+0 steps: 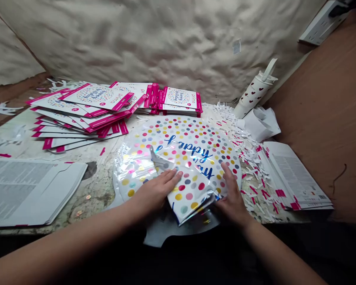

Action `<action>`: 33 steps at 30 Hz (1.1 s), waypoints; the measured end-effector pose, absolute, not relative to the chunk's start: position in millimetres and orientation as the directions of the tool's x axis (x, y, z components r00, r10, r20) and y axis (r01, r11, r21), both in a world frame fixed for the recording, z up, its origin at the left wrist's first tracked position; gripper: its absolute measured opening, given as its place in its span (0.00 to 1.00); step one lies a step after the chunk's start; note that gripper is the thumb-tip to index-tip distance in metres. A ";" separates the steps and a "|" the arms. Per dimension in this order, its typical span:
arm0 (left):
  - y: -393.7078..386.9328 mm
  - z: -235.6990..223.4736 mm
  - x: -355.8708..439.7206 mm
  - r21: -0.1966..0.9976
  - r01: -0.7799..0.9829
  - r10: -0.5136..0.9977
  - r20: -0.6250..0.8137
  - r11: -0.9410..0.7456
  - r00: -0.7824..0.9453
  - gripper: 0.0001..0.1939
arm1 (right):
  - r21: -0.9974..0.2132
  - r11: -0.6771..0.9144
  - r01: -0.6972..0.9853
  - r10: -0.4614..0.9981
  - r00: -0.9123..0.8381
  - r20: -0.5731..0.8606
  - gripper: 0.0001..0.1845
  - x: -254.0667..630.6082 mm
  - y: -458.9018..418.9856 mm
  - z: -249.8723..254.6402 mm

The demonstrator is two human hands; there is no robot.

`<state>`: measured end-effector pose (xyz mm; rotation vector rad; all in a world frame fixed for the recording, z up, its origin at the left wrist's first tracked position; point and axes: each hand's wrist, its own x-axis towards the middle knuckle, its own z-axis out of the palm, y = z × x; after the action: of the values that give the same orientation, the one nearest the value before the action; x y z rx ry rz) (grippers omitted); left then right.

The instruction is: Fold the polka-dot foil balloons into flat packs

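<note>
A round foil balloon (pixel 192 146), white with coloured dots and blue "happy" lettering, lies flat on the table in front of me. Its near edge is folded over into a flap (pixel 190 192). My left hand (pixel 157 190) lies flat on the left side of that flap, fingers stretched out and pressing it down. On the right side, my right hand (pixel 233 198) grips the folded edge with curled fingers, thumb on top. The balloon's valve tail (pixel 158 160) sticks up just above my left fingers.
Pink-and-white packaged cards (pixel 89 107) fan out at the back left, with a neat stack (pixel 179 101) behind the balloon. Grey printed sheets (pixel 26 190) lie left, another card pile (pixel 293 178) right. Paper scraps (pixel 252 158) litter the right side. A heart-patterned bottle (pixel 253 93) leans there.
</note>
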<state>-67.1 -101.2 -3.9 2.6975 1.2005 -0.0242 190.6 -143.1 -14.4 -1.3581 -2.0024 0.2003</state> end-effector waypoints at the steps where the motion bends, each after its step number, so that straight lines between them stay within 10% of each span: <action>1: -100.0 -6.5 -66.5 0.217 0.687 0.688 -0.085 -0.694 0.721 0.30 | -0.505 0.391 0.770 0.897 -0.194 0.398 0.47 197.3 -141.6 -20.1; 6: -102.0 -9.1 -59.3 0.292 0.491 0.486 -0.093 -0.821 0.869 0.36 | -0.221 0.779 0.587 0.622 -0.676 0.396 0.36 206.3 -135.6 -19.4; 9: -105.7 -7.4 -62.9 0.301 0.437 0.441 -0.058 -0.848 0.896 0.31 | -0.280 0.846 0.454 0.509 -0.844 0.169 0.24 202.3 -130.5 -4.4; 14: -99.8 0.6 -71.7 0.568 0.520 0.654 0.043 -0.638 0.755 0.18 | -0.717 0.357 0.599 0.777 -0.616 -0.128 0.12 196.9 -105.6 10.4; 17: -78.6 14.4 -63.5 0.778 0.626 0.819 -0.323 -0.055 0.474 0.14 | -0.752 -0.063 0.656 0.878 -0.322 -0.354 0.10 190.4 -81.6 10.5; 20: -55.6 24.0 -50.5 0.708 0.577 0.719 -0.638 0.408 0.275 0.14 | -0.693 -0.197 0.693 0.907 -0.140 -0.398 0.13 180.7 -65.2 12.6; 23: -44.9 24.8 -41.8 0.673 0.557 0.680 -0.692 0.486 0.244 0.14 | -0.589 -0.023 0.808 0.993 -0.050 -0.107 0.15 167.1 -63.0 19.7; 26: -44.7 24.0 -40.2 0.681 0.551 0.691 -0.682 0.482 0.239 0.13 | -0.318 0.367 0.874 0.930 -0.336 0.150 0.17 151.2 -63.3 21.5; 33: -57.4 38.2 -62.0 0.701 0.709 0.877 -0.388 0.082 0.282 0.07 | -0.192 0.536 0.822 0.822 -0.560 -0.102 0.27 137.7 -48.4 -10.1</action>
<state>-62.0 -57.4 38.2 1.6678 1.4702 0.2398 137.7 -48.4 -10.1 -1.4736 -2.7527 0.3433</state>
